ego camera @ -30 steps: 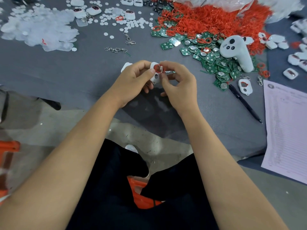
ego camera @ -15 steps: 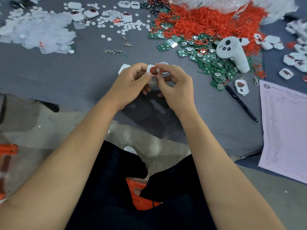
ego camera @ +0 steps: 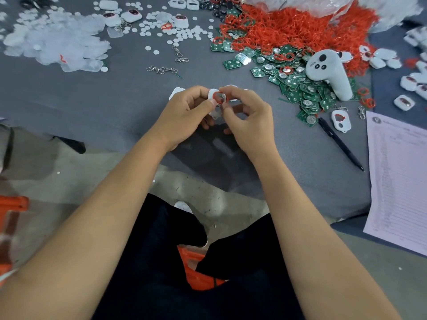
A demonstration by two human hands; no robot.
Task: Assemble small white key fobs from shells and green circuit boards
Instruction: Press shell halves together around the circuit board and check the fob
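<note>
In the head view, we hold one white shell (ego camera: 216, 98) just above the grey surface (ego camera: 69, 93), near centre. Our left hand (ego camera: 184, 114) pinches its edge to steady it, while our right hand (ego camera: 247, 116) pinches the red ring (ego camera: 218, 97) against its opening, likely seating it. Green circuit boards (ego camera: 298, 82) lie heaped at two o'clock, within reach for the next step, beside loose red rings (ego camera: 288, 26).

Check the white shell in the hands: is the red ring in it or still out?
In, as far as shows: the red ring sits inside the white shell, pinched by the left hand and right hand. Whether fully seated, cannot tell.
</note>
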